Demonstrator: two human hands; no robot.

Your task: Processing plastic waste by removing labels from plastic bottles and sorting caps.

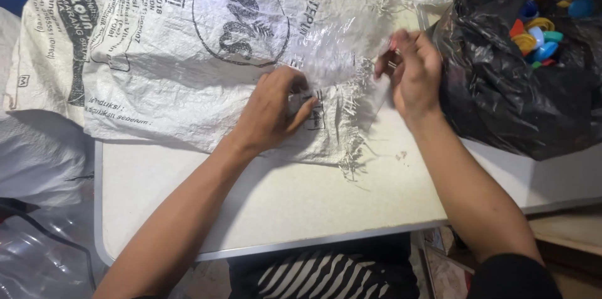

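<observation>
Fingers point(301, 108) pinch woven sack point(188, 54); right hand point(411, 73) closed.

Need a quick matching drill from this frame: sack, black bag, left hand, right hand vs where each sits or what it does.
1 woven white sack
2 black plastic bag
3 left hand
4 right hand

A holds coloured bottle caps
B raised, fingers pinched above the table
C spread across the table's far side
D pressing the sack's frayed edge

Pairs: 1-C, 2-A, 3-D, 4-B
</observation>
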